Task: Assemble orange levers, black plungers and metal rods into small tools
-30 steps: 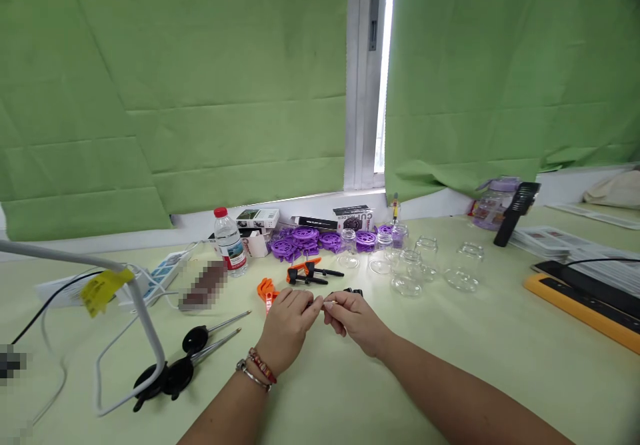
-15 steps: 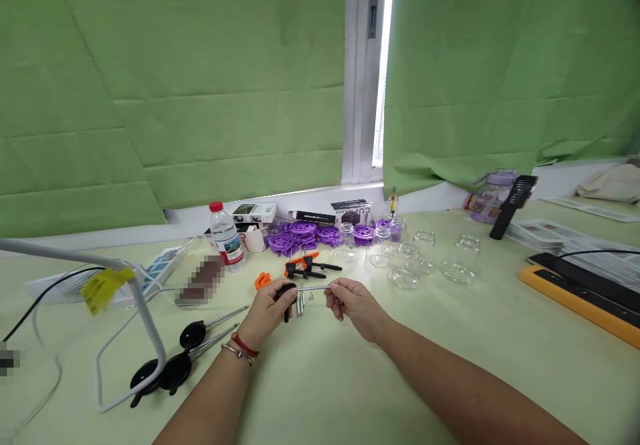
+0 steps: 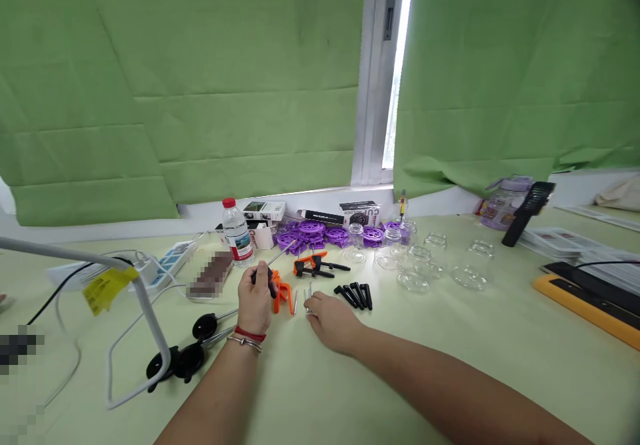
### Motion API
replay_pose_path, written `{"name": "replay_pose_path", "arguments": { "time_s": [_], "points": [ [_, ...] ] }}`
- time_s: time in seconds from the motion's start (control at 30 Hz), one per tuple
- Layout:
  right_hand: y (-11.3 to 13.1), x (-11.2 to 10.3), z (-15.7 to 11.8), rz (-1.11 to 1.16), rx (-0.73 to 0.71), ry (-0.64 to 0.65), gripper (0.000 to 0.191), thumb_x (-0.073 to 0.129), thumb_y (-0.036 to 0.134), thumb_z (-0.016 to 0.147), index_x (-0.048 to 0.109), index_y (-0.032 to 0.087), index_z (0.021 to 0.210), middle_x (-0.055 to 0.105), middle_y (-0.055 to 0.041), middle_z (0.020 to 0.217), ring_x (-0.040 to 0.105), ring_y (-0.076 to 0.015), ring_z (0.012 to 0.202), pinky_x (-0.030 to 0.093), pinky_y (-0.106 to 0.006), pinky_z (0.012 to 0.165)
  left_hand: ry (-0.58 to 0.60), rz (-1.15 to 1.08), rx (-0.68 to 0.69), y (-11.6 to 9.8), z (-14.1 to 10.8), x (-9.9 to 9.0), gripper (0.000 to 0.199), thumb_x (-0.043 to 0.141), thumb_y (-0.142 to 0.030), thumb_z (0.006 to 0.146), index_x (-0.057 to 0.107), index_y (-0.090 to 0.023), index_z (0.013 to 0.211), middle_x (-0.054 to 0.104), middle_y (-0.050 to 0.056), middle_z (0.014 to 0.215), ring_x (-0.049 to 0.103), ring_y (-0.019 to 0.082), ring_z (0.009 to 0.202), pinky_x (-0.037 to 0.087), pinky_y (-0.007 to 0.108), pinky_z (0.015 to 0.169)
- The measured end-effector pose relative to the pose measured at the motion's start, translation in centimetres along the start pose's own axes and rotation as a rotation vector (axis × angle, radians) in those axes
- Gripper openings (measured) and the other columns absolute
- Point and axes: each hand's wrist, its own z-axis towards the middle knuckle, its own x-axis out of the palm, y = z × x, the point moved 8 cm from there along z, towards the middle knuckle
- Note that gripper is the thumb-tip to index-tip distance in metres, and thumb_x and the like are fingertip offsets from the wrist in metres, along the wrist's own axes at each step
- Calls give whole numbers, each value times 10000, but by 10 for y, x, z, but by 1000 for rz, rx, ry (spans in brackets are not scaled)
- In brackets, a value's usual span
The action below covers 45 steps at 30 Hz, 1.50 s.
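The left hand (image 3: 254, 306) is wrapped around a black plastic piece with a thin silver metal rod (image 3: 273, 285), thumb along it, seemingly so that the rod points away, clear of the fingers. The right hand (image 3: 333, 325) is low over the pale green table (image 3: 315, 398), fingers curled at some short silver metal pins (image 3: 296, 302); whether they pinch one, I cannot tell. Bent orange plastic parts (image 3: 285, 291) and short black plastic sticks (image 3: 356, 295) lie close by, presumably for easy reach.

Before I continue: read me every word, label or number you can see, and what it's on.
"CUP HOLDER": box at the back.
Too small or blurred to read: black-and-white box, bottle label, white boxes beside it, yellow tag, stacked sheets at right.
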Motion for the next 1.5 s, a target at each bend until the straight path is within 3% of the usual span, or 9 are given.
{"name": "replay_pose_path", "arguments": {
  "time_s": [0.2,0.43,0.8,1.0,1.13,1.3,1.4,1.5],
  "points": [
    [10,4,38,-75,216,-88,361,428,456,857,659,182,899,651,-93,908,623,-217,807,425,-296,678,-125,-20,80,-3,7,-14,412,525,-571,792,441,-183,682,477,-62,552,449,58,387,346,178,362],
    [4,15,54,-70,413,0,241,532,339,774,676,170,866,688,-130,864,647,-265,834,449,-321,669,-115,50,87,-1,7,-15,416,481,-582,813,442,-184,699,491,-54,560,449,59,400,351,181,377],
    [-15,-13,46,-98,437,-96,179,517,222,770,669,153,835,687,-135,833,650,-246,801,430,-290,631,-64,137,57,2,4,-9,393,479,-565,821,444,-190,709,444,-73,521,454,69,406,352,181,392],
    [-30,-29,31,-28,434,-162,137,519,248,780,629,168,797,672,-112,801,630,-230,753,387,-280,592,-7,153,11,9,3,-5,385,494,-564,811,457,-189,726,451,-69,476,445,86,403,349,193,397],
    [-57,-42,7,230,438,-266,149,543,303,794,561,184,706,650,-73,718,573,-167,608,330,-254,509,44,172,8,8,-1,0,382,483,-555,819,454,-191,707,451,-62,471,443,95,410,337,199,395],
    [-107,-44,-32,915,586,-323,269,623,398,741,473,193,656,667,-41,685,466,-84,415,291,-230,413,172,147,-22,4,-20,25,394,474,-553,822,447,-189,676,504,-42,547,445,86,427,354,214,427],
    [-124,-57,-47,1160,546,-439,335,703,426,659,469,186,661,666,-40,680,471,-74,432,297,-219,411,314,149,-79,4,-42,48,408,448,-566,832,454,-191,671,505,-35,556,439,89,432,318,215,414],
    [-129,-67,-50,1288,457,-467,371,752,413,606,520,171,763,660,-25,684,488,-72,458,309,-207,415,415,199,-74,0,-58,65,421,400,-556,863,446,-197,649,478,-33,507,424,102,444,321,228,438]
  ]
}}
